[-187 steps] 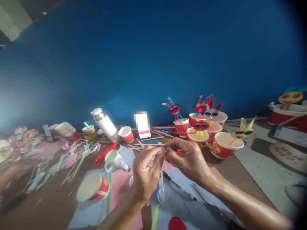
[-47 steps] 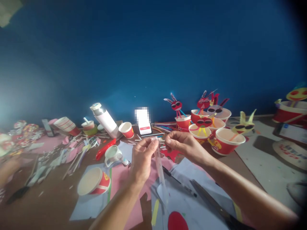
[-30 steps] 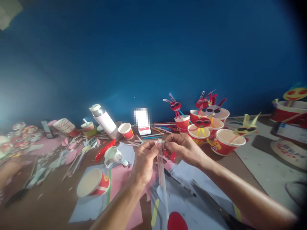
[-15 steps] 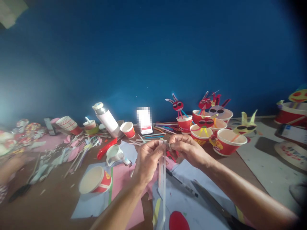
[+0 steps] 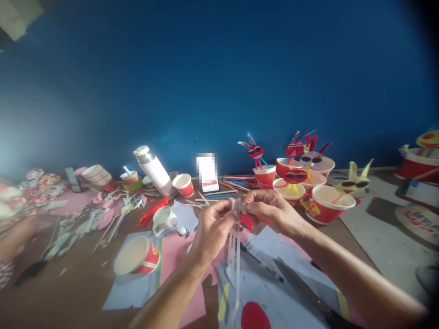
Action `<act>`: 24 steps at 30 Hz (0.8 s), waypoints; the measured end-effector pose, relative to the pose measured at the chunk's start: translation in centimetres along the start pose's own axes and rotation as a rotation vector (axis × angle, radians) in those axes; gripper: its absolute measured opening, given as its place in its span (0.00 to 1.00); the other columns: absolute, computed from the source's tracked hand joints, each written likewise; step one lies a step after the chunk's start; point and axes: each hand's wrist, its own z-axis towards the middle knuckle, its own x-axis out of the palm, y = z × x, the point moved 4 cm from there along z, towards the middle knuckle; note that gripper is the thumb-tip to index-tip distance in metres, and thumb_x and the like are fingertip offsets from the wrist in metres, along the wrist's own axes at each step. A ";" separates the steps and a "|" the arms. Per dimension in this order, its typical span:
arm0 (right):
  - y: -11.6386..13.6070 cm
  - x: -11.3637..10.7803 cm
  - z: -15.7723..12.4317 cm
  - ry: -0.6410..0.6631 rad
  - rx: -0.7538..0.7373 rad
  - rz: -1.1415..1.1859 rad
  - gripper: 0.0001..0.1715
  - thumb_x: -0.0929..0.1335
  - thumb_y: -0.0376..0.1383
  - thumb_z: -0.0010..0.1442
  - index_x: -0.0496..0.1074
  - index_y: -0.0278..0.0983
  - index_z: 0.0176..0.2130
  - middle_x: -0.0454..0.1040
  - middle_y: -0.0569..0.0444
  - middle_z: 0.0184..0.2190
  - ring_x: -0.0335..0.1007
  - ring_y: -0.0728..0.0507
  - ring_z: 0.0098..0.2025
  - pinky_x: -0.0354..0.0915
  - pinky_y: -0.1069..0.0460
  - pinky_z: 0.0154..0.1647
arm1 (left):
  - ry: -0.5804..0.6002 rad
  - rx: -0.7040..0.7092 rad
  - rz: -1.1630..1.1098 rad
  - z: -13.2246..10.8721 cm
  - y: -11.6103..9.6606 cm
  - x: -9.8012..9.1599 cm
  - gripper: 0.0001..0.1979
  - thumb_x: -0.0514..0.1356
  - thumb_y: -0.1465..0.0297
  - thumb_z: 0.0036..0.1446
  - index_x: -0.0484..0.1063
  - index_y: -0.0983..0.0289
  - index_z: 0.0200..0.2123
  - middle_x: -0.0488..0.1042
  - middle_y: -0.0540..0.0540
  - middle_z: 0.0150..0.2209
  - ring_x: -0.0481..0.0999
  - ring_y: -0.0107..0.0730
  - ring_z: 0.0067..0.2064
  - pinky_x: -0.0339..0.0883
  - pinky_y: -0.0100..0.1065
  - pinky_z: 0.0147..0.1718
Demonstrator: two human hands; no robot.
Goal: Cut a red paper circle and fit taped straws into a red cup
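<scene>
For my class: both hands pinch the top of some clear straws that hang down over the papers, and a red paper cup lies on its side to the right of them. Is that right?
Not quite. The head view shows the left hand and right hand pinching the top of the clear straws, which hang over the papers, but the red paper cup on its side lies to their left, not their right.

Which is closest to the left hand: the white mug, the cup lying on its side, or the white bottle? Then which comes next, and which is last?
From the left hand:
1. White mug, just to its left on the table.
2. Tipped cup, lower left, lying on its side on the paper.
3. White bottle, far back left, leaning near the blue wall.
</scene>
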 end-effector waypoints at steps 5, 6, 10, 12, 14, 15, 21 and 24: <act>0.7 0.4 -0.3 -0.052 0.021 -0.152 0.08 0.65 0.36 0.55 0.68 0.36 0.25 0.63 0.62 0.15 0.59 0.52 0.16 0.60 0.57 0.16 | -0.031 0.024 0.169 0.0 0.2 -0.2 0.09 0.57 0.71 0.53 0.76 0.65 0.35 0.71 0.51 0.23 0.67 0.28 0.26 0.61 0.28 0.26; 0.8 0.5 -0.3 -0.055 0.015 -0.186 0.08 0.64 0.36 0.55 0.68 0.36 0.25 0.63 0.61 0.15 0.61 0.52 0.16 0.61 0.56 0.17 | -0.029 0.029 0.191 -0.1 0.2 -0.2 0.09 0.56 0.71 0.54 0.76 0.65 0.35 0.70 0.51 0.23 0.67 0.29 0.26 0.60 0.28 0.25; 1.4 0.8 -0.5 -0.077 -0.044 -0.350 0.09 0.64 0.33 0.55 0.69 0.35 0.25 0.66 0.60 0.17 0.64 0.51 0.18 0.62 0.57 0.19 | -0.006 0.059 0.267 -0.2 -0.1 0.0 0.10 0.54 0.72 0.55 0.76 0.64 0.34 0.69 0.51 0.23 0.67 0.30 0.27 0.61 0.28 0.26; 1.6 0.9 -0.6 -0.089 -0.070 -0.414 0.09 0.63 0.32 0.55 0.69 0.35 0.25 0.68 0.59 0.18 0.65 0.51 0.19 0.62 0.57 0.20 | -0.006 0.063 0.291 -0.2 -0.3 0.0 0.10 0.54 0.74 0.54 0.76 0.64 0.33 0.69 0.50 0.24 0.67 0.29 0.27 0.61 0.28 0.26; 1.7 0.9 -0.7 -0.096 -0.097 -0.464 0.09 0.63 0.31 0.56 0.70 0.36 0.26 0.69 0.59 0.19 0.66 0.51 0.20 0.61 0.57 0.20 | -0.010 0.063 0.305 -0.2 -0.4 0.0 0.09 0.54 0.74 0.54 0.76 0.64 0.33 0.69 0.50 0.24 0.67 0.29 0.26 0.61 0.28 0.26; 1.8 1.0 -0.7 -0.101 -0.110 -0.487 0.09 0.63 0.31 0.56 0.70 0.36 0.26 0.69 0.59 0.20 0.66 0.50 0.21 0.61 0.57 0.21 | -0.011 0.063 0.311 -0.2 -0.5 0.0 0.09 0.54 0.75 0.54 0.76 0.64 0.33 0.69 0.50 0.24 0.67 0.29 0.27 0.61 0.27 0.26; 2.1 1.2 -0.9 -0.179 -0.151 -0.659 0.10 0.63 0.32 0.56 0.70 0.35 0.25 0.68 0.59 0.19 0.65 0.50 0.21 0.58 0.56 0.20 | -0.020 0.108 0.353 -0.3 -0.7 0.1 0.11 0.54 0.76 0.53 0.76 0.63 0.35 0.71 0.51 0.28 0.69 0.30 0.30 0.63 0.26 0.27; 2.3 1.4 -1.1 -0.203 -0.153 -0.710 0.10 0.63 0.32 0.56 0.70 0.35 0.25 0.68 0.59 0.19 0.65 0.50 0.22 0.57 0.56 0.20 | -0.021 0.152 0.376 -0.4 -0.6 0.3 0.12 0.55 0.77 0.52 0.76 0.63 0.37 0.73 0.52 0.31 0.70 0.31 0.33 0.64 0.26 0.29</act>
